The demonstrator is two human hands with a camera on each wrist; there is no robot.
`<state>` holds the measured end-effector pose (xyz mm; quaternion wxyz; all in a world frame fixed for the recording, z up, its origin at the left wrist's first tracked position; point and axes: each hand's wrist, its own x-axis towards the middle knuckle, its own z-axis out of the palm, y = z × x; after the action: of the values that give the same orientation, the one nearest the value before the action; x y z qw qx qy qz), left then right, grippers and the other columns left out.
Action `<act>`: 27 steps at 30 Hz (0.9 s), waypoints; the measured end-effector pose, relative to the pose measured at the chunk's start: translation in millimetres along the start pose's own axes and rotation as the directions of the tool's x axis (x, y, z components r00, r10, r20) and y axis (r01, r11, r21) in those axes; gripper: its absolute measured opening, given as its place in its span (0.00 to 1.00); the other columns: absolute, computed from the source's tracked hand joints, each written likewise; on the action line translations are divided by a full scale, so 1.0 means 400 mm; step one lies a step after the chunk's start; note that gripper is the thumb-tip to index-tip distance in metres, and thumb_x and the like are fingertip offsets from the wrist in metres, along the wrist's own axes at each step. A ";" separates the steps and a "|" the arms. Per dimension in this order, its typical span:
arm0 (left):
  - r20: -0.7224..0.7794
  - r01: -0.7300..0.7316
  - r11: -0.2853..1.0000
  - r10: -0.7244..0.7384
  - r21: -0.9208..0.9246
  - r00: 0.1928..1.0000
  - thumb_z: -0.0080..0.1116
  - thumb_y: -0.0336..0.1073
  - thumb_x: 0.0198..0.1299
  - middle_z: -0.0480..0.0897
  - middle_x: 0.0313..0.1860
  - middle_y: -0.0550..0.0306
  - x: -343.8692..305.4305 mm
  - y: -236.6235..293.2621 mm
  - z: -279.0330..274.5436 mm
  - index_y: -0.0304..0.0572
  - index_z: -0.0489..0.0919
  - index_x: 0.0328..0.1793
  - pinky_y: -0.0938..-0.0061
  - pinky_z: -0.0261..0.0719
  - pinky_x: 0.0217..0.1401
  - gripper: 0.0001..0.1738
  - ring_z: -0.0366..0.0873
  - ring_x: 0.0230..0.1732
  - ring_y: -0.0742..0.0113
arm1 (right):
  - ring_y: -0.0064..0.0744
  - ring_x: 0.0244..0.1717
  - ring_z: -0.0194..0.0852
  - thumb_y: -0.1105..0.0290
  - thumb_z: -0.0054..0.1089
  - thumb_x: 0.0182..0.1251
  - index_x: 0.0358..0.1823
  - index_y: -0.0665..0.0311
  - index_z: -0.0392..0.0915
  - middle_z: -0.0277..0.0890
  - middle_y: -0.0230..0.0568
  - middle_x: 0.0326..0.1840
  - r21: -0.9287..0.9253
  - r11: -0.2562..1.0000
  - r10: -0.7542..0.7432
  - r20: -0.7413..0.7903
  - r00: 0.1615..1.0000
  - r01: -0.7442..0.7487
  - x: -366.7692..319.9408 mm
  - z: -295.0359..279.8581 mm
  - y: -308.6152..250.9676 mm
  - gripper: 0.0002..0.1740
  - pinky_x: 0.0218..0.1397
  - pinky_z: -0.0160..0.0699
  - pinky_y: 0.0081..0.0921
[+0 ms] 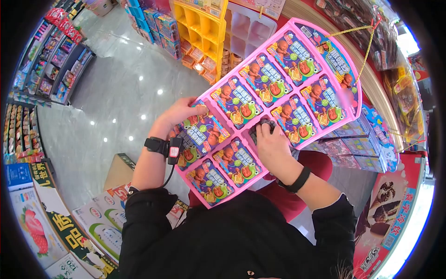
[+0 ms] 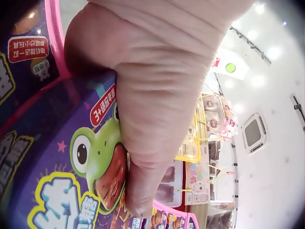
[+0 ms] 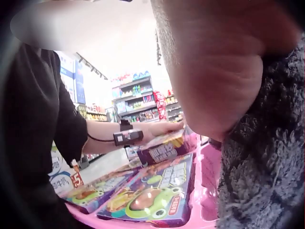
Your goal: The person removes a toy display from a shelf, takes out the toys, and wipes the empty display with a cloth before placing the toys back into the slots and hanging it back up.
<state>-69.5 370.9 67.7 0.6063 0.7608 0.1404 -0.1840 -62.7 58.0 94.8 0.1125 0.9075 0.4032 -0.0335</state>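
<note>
A pink display tray (image 1: 359, 98) of purple boxes with green frog pictures lies tilted in front of the person's body. At its left side the left hand (image 1: 183, 113) grips a frog-picture box (image 1: 211, 131), thumb across its face. This box sits askew over the tray, and in the right wrist view the box (image 3: 164, 151) is raised above its neighbours. The right hand (image 1: 277, 149) reaches into a boxless compartment in the middle, fingers bent over a dark grey cloth (image 1: 266, 122). Up close, the cloth (image 3: 262, 176) looks fluffy, beside the bare pink compartment (image 3: 208, 183).
A yellow compartment rack (image 1: 200, 25) stands beyond the tray. More boxed goods (image 1: 355, 144) are stacked under its right end. Store shelves (image 1: 58, 63) line the far left, cartons (image 1: 100, 216) stand at the lower left, and a red freezer (image 1: 388, 204) is at the right.
</note>
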 end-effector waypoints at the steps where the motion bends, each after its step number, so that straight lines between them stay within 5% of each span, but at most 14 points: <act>1: -0.015 -0.002 1.000 0.003 0.010 1.000 0.70 0.49 0.56 0.84 0.49 0.52 -0.002 -0.002 0.001 0.32 0.77 0.63 0.73 0.76 0.53 0.35 0.80 0.47 0.69 | 0.44 0.44 0.72 0.71 0.57 0.58 0.61 0.73 0.68 0.68 0.47 0.47 -0.008 0.999 0.046 0.130 0.990 -0.046 0.011 0.002 -0.005 0.28 0.33 0.83 0.32; 3: -0.032 -0.005 0.999 0.006 0.045 0.999 0.71 0.50 0.55 0.85 0.47 0.53 -0.010 -0.003 0.010 0.32 0.77 0.62 0.73 0.77 0.50 0.35 0.81 0.44 0.69 | 0.43 0.39 0.77 0.71 0.55 0.60 0.60 0.76 0.67 0.68 0.48 0.46 -0.008 0.999 0.034 0.147 0.989 -0.033 0.018 0.000 0.002 0.27 0.31 0.83 0.30; 5: -0.045 -0.017 0.996 0.021 0.084 0.999 0.71 0.50 0.55 0.85 0.44 0.54 -0.015 -0.009 0.019 0.32 0.78 0.60 0.74 0.78 0.48 0.34 0.81 0.42 0.70 | 0.31 0.36 0.75 0.69 0.54 0.63 0.51 0.78 0.71 0.70 0.44 0.40 -0.110 0.994 -0.019 0.032 0.999 0.022 0.017 -0.004 0.010 0.20 0.26 0.81 0.24; 9: -0.037 -0.037 0.999 0.039 0.039 0.999 0.71 0.49 0.56 0.85 0.47 0.53 0.002 -0.046 0.019 0.33 0.78 0.60 0.73 0.78 0.52 0.33 0.81 0.46 0.69 | 0.30 0.36 0.77 0.69 0.51 0.64 0.50 0.79 0.73 0.75 0.47 0.37 -0.079 0.995 0.057 0.045 0.997 -0.053 0.040 -0.010 -0.007 0.19 0.28 0.82 0.23; 11: -0.032 -0.030 1.000 0.030 0.007 0.999 0.71 0.48 0.56 0.85 0.47 0.53 0.000 -0.060 0.018 0.33 0.78 0.60 0.73 0.78 0.53 0.32 0.81 0.46 0.70 | 0.39 0.31 0.83 0.68 0.52 0.62 0.47 0.79 0.73 0.78 0.54 0.33 -0.071 0.997 -0.001 0.104 0.995 0.009 0.065 -0.014 -0.006 0.19 0.27 0.82 0.28; 13: -0.051 -0.054 0.999 0.054 0.003 0.997 0.72 0.49 0.54 0.85 0.37 0.55 0.001 -0.045 0.020 0.32 0.79 0.55 0.75 0.79 0.38 0.30 0.81 0.34 0.73 | 0.39 0.31 0.83 0.69 0.52 0.61 0.45 0.78 0.75 0.78 0.52 0.31 -0.055 0.998 0.000 0.128 0.992 0.007 0.070 -0.014 0.000 0.18 0.28 0.82 0.30; 15: -0.054 -0.072 0.997 0.071 -0.014 0.996 0.72 0.49 0.53 0.85 0.37 0.55 0.011 -0.055 0.023 0.31 0.80 0.54 0.75 0.79 0.39 0.31 0.81 0.34 0.72 | 0.40 0.32 0.83 0.69 0.52 0.60 0.43 0.77 0.77 0.79 0.49 0.30 -0.046 0.999 0.007 0.154 0.988 0.000 0.059 -0.015 0.019 0.16 0.29 0.83 0.31; 17: -0.059 -0.087 0.995 0.085 -0.039 0.995 0.73 0.49 0.53 0.85 0.37 0.55 0.017 -0.063 0.025 0.31 0.80 0.54 0.75 0.79 0.39 0.31 0.81 0.34 0.72 | 0.41 0.35 0.83 0.70 0.54 0.57 0.39 0.74 0.78 0.80 0.50 0.32 0.111 0.985 -0.161 0.273 0.948 0.136 0.019 -0.017 0.047 0.14 0.33 0.83 0.35; 20: -0.042 -0.046 0.998 0.045 -0.036 0.998 0.72 0.48 0.53 0.85 0.37 0.56 0.026 -0.062 0.020 0.31 0.80 0.54 0.76 0.79 0.39 0.30 0.81 0.34 0.73 | 0.48 0.38 0.83 0.68 0.56 0.54 0.33 0.69 0.80 0.81 0.50 0.34 0.122 0.992 -0.073 0.366 0.928 0.030 -0.022 -0.039 0.060 0.11 0.38 0.83 0.40; 22: -0.045 -0.053 0.997 0.051 -0.047 0.998 0.71 0.44 0.57 0.83 0.33 0.61 0.027 -0.070 0.022 0.33 0.79 0.56 0.80 0.76 0.30 0.27 0.78 0.29 0.77 | 0.55 0.39 0.83 0.64 0.57 0.53 0.29 0.68 0.82 0.81 0.56 0.33 0.214 0.970 0.014 0.420 0.908 -0.114 -0.018 -0.072 0.065 0.13 0.41 0.82 0.44; 25: -0.026 -0.067 0.996 0.066 -0.066 0.997 0.71 0.44 0.56 0.83 0.33 0.60 0.030 -0.067 0.021 0.33 0.79 0.55 0.80 0.75 0.30 0.27 0.78 0.29 0.77 | 0.55 0.38 0.83 0.62 0.57 0.53 0.32 0.71 0.81 0.80 0.60 0.31 0.292 0.946 -0.050 0.554 0.831 -0.138 -0.001 -0.120 0.095 0.17 0.42 0.81 0.45; 27: -0.019 -0.042 0.999 0.042 -0.032 0.999 0.71 0.44 0.56 0.83 0.34 0.60 0.033 -0.053 0.021 0.33 0.79 0.56 0.80 0.75 0.30 0.27 0.78 0.29 0.78 | 0.57 0.38 0.82 0.59 0.58 0.54 0.37 0.73 0.80 0.79 0.63 0.29 0.363 0.928 -0.128 0.514 0.848 -0.080 -0.013 -0.083 0.144 0.20 0.44 0.81 0.44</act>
<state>-67.9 367.3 41.8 0.6209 0.7554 0.1328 -0.1620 -24.5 24.7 138.1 0.0452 0.8622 0.3543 -0.3591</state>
